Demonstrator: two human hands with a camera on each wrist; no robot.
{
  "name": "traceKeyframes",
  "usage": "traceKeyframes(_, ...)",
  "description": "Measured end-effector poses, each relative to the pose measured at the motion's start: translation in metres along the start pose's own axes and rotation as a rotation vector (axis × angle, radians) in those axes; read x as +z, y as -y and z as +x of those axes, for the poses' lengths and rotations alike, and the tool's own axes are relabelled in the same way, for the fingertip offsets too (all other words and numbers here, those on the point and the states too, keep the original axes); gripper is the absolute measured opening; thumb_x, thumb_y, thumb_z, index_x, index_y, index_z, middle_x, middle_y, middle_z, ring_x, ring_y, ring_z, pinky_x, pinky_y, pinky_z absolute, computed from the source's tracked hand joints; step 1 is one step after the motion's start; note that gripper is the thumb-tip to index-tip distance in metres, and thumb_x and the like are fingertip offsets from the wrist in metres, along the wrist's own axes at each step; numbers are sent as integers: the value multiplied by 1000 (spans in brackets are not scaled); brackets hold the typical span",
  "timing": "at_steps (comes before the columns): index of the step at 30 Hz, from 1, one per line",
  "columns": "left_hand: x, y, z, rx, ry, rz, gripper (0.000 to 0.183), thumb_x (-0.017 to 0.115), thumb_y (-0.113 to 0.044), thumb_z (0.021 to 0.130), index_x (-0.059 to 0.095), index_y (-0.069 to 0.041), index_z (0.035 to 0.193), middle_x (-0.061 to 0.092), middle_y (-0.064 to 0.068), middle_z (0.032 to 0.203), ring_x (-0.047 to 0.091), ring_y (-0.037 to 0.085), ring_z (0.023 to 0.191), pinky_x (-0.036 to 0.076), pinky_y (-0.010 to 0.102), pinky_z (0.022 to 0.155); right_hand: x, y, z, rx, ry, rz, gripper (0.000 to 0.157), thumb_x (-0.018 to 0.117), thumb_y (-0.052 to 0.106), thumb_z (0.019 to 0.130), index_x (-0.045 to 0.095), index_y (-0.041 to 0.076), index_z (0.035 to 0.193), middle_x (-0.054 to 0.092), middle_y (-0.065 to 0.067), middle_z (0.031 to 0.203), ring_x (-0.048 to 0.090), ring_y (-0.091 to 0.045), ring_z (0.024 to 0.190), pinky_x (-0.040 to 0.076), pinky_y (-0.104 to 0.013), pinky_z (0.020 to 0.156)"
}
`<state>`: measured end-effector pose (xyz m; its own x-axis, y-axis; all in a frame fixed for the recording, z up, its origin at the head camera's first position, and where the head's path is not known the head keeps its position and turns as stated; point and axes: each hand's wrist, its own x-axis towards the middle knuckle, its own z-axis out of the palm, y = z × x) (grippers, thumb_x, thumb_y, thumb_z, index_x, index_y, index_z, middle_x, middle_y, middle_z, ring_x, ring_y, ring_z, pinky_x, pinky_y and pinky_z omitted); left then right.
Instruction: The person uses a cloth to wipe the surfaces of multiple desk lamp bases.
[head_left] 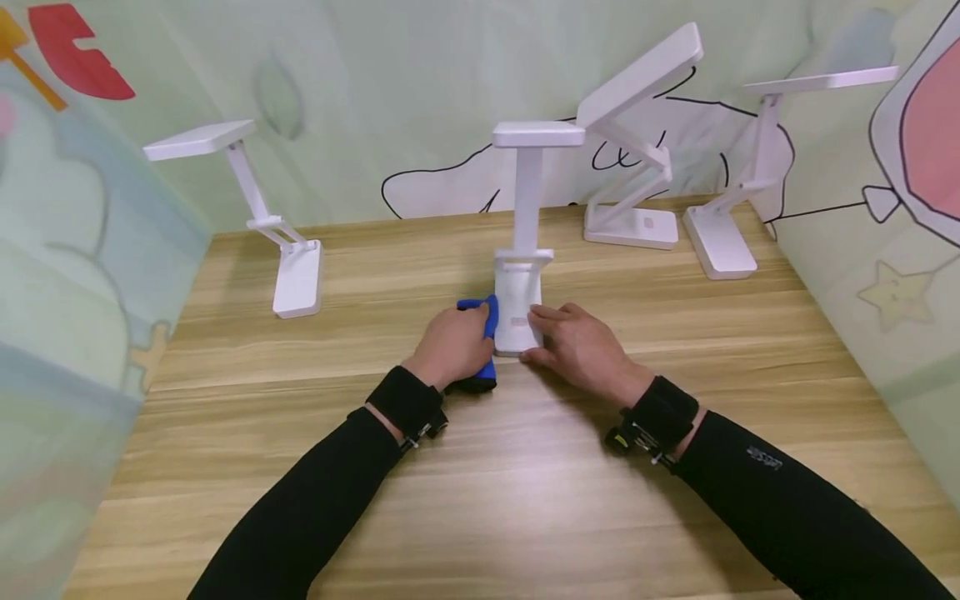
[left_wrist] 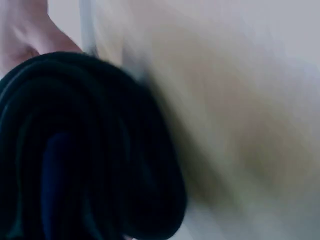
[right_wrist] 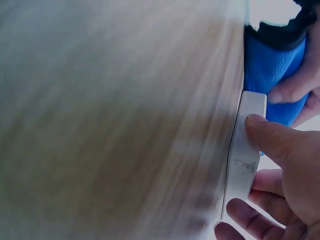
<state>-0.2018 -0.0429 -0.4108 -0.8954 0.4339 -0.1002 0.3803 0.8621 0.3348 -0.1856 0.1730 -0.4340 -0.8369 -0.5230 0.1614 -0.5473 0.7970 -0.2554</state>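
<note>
A white folding desk lamp (head_left: 528, 200) stands upright in the middle of the wooden table. My left hand (head_left: 450, 346) grips a folded blue cloth with black edging (head_left: 486, 372) against the left side of the lamp's base. In the left wrist view the cloth (left_wrist: 100, 150) looks like a thick dark roll. From the right, my right hand (head_left: 581, 350) holds the base. The right wrist view has its thumb pressed on the front face of the base (right_wrist: 246, 140), with the fingers bent along the side. A dark smudge shows on that face.
Another white desk lamp (head_left: 297, 279) stands at the left. Two more, a tilted lamp (head_left: 632, 227) and a flat-headed lamp (head_left: 720, 242), stand at the back right. Printed curtains (head_left: 330, 100) enclose the table (head_left: 360, 492) at the back and both sides.
</note>
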Motion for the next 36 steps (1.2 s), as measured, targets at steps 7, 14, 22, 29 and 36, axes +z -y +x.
traceKeyframes(7, 8, -14, -25, -46, 5, -76, 61, 61, -22, 89, 42, 4, 140, 69, 20, 104, 66, 27, 84, 56, 38, 72, -2, -2, -3, 8, 7, 7, 66, 73, 41, 84, 55, 0, 132, 56, -15, 137, 58, -31, 100, 54, -44, 79)
traceKeyframes(14, 15, -33, -50, 101, -92, 34, 35, 60, -14, 87, 53, 8, 113, 59, 4, 62, 58, 18, 55, 52, 33, 53, -3, -2, -3, 0, 3, 1, 65, 73, 39, 84, 55, -1, 133, 57, -15, 137, 57, -29, 98, 53, -41, 76)
traceKeyframes(22, 30, -67, -60, 268, -166, 165, 22, 60, -13, 85, 56, 4, 99, 55, 1, 59, 52, 16, 50, 45, 29, 45, -3, -3, -4, -31, -21, -20, 61, 73, 35, 84, 57, -3, 129, 59, -16, 134, 59, -32, 100, 53, -44, 81)
traceKeyframes(29, 29, -73, -57, 229, -171, 184, 26, 63, -13, 85, 56, 3, 103, 60, 5, 64, 56, 19, 54, 48, 30, 48, -3, -7, -4, -46, -13, -33, 58, 71, 33, 86, 57, -2, 130, 58, -14, 135, 58, -32, 98, 53, -44, 80)
traceKeyframes(36, 2, -51, -55, 98, 117, 57, 45, 65, -14, 85, 52, 2, 125, 67, 11, 82, 59, 20, 64, 49, 30, 51, -5, -8, -8, -63, 16, -29, 60, 69, 35, 88, 54, -2, 133, 55, -15, 139, 56, -34, 102, 53, -47, 82)
